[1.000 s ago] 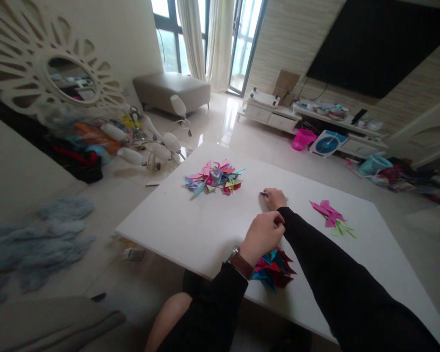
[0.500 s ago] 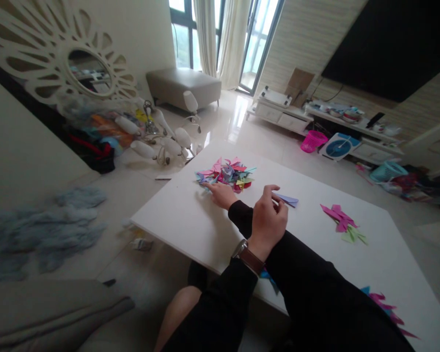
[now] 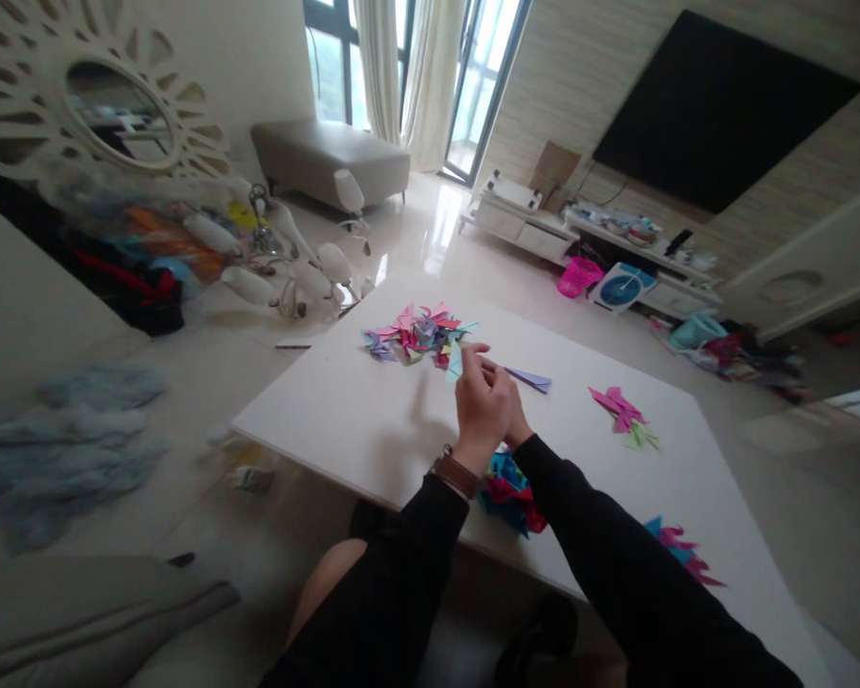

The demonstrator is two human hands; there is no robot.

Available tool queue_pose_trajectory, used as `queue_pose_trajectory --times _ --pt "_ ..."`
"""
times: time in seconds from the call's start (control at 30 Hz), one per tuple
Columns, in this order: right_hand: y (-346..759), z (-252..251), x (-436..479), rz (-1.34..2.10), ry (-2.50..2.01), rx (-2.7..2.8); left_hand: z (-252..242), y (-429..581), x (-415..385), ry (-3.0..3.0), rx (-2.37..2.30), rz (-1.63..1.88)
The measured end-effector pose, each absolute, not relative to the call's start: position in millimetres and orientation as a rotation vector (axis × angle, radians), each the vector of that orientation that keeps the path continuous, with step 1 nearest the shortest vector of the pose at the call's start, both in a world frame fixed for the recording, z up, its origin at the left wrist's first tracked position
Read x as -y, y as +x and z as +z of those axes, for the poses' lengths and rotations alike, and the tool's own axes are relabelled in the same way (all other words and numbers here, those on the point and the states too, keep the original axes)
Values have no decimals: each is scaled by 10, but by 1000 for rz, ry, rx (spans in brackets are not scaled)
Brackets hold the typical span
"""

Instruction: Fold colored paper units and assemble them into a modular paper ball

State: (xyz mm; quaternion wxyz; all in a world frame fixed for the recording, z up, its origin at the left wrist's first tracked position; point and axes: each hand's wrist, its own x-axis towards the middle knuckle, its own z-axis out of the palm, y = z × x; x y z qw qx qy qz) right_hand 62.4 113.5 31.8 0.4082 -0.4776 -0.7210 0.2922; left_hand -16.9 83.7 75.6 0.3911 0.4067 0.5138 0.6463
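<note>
My left hand (image 3: 482, 406), with a watch on its wrist, is closed, fingers curled at a light blue folded paper (image 3: 455, 363) that juts out on their left. Pressed against it from the right and partly hidden, my right hand (image 3: 519, 420) is also closed at this paper. Just beyond lies a heap of colourful origami pieces (image 3: 419, 334), pink, red, purple and blue. A purple folded strip (image 3: 528, 379) rests right of the hands. Beneath my wrists sits a cluster of blue and red origami (image 3: 512, 497), partly covered.
The white table (image 3: 373, 430) carries pink and green origami (image 3: 623, 411) on the right and blue and magenta origami (image 3: 684, 551) near the front edge. On the floor are a lamp with white shades (image 3: 308, 282), a pink basket (image 3: 579, 277) and grey fluffy material (image 3: 93, 449).
My right hand has drawn back from the heap to my left hand, bringing a light blue folded paper. My arms are no longer crossed. The view has shifted, uncovering more of the blue and red cluster.
</note>
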Motion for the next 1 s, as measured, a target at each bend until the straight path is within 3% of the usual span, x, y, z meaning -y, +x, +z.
queue_pose_trajectory --times 0.17,0.43,1.0 --pt "1401 284 -440 783 -1375 1335 625 -49 -819 937 -1234 1484" --pt "1887 178 40 823 -1340 989 412 410 -626 848 -930 831" --pt "2543 276 -18 854 -1380 789 237 1021 -660 1010 -655 711"
